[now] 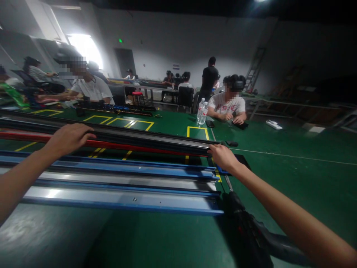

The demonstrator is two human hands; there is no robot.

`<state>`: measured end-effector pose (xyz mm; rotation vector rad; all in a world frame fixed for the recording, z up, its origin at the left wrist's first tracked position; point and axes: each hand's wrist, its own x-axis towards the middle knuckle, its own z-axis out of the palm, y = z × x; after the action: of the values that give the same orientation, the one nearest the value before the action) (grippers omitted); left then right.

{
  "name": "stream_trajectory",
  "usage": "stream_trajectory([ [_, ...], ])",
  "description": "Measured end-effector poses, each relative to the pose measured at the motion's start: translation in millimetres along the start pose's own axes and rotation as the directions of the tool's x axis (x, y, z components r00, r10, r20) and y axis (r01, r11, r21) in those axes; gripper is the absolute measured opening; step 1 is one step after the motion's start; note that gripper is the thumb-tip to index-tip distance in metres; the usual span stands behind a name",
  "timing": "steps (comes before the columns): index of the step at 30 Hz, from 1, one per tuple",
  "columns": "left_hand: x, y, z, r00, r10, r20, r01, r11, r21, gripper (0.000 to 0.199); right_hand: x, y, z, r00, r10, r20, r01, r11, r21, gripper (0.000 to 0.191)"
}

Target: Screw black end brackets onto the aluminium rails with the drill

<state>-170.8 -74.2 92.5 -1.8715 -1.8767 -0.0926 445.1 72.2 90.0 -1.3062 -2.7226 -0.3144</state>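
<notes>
A long black rail [156, 140] with a red strip [117, 144] along its lower side runs across the view, above the green tabletop. My left hand [68, 138] is closed around it at the left. At its right end, my right hand [223, 156] grips the tip with bent fingers. Nearer to me lie two long silver channels with blue edges, one [173, 182] behind the other [178, 202]. Small screws [134, 199] show on the front channel. The undersides of both hands' grips are hidden.
A black power tool [251, 227] lies at the lower right, beneath my right forearm. Beyond the rail are water bottles [202, 112], a seated person [228, 102], and a white device [274, 124]. Another person [90, 87] sits at the left near dark rails [119, 108].
</notes>
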Motion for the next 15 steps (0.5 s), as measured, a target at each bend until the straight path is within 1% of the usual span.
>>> stream_trajectory([
  [5,-33,5,-3.8,0.999,-0.007,-0.037,0.008,1.000,0.015,0.054,-26,-10,-1,1.000,-0.018,-0.022,0.018,1.000,-0.014,0.019],
  [9,-60,7,-7.0,0.999,-0.013,-0.037,0.013,1.000,0.001,0.057,-45,-23,-5,0.999,-0.039,-0.027,0.038,0.999,-0.029,0.019],
  [12,-81,6,-7.3,0.998,-0.037,-0.060,0.036,0.999,-0.018,0.053,-62,-34,-7,0.998,-0.048,-0.034,0.046,0.998,-0.039,0.019],
  [15,-107,-3,-0.4,0.995,-0.066,-0.071,0.063,0.997,-0.049,0.044,-82,-46,-8,0.998,-0.053,-0.040,0.052,0.998,-0.045,0.018],
])
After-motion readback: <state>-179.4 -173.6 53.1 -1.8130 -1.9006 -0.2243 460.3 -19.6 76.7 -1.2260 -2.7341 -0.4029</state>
